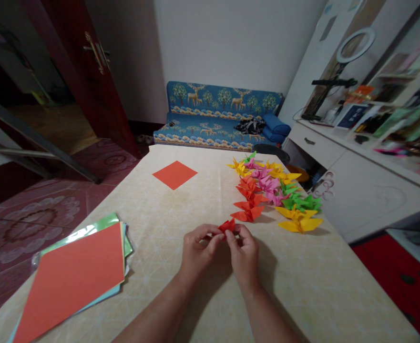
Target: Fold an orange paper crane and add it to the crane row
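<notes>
Both hands pinch a small folded piece of red paper [227, 226] just above the table. My left hand [199, 247] grips its left side between thumb and fingers. On the other side my right hand [244, 251] is closed on it too, and the fingertips hide its lower part. Just beyond my hands stand red paper cranes [248, 209] in a row. Yellow paper cranes [299, 221], pink paper cranes [267, 182] and green paper cranes [302, 202] are grouped to the right. A flat red paper square [175, 175] lies farther off to the left.
A stack of coloured paper [77, 271], red on top, lies at the table's left edge. The cloth-covered table [152, 267] reaches toward a blue patterned sofa [217, 119]. A white cabinet [360, 190] stands close on the right, and an open door [88, 71] is at the left.
</notes>
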Demonstrator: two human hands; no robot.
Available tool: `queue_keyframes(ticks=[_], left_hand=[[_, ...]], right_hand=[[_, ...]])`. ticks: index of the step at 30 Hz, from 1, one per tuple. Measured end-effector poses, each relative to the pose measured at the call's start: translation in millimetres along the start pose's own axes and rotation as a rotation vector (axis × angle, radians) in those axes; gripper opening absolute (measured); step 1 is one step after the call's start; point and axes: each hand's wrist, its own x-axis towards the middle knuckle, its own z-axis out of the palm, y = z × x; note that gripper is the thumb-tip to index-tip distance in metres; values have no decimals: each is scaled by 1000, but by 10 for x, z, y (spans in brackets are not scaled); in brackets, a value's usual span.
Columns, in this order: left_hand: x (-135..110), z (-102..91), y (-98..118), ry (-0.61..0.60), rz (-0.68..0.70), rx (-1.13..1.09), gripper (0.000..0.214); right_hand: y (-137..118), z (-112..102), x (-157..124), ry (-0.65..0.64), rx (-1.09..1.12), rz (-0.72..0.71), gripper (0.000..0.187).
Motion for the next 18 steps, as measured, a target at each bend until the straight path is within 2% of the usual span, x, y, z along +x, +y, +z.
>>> queue_keyframes(ticks=[3,9,13,18], left_hand=[[28,-29,-26,86,-66,-46,11],[71,-80,-65,-106,71,-43,10],[90,-108,-47,-111,121,-64,8],[95,-103,-24,-77,7,-115,7]], right_hand=[[-14,14,-2,-20,6,-27,12],[25,8,34,-52,155,0,10],[19,3,56,-126,267,4,10],[-14,4,60,-133,248,43,12]])
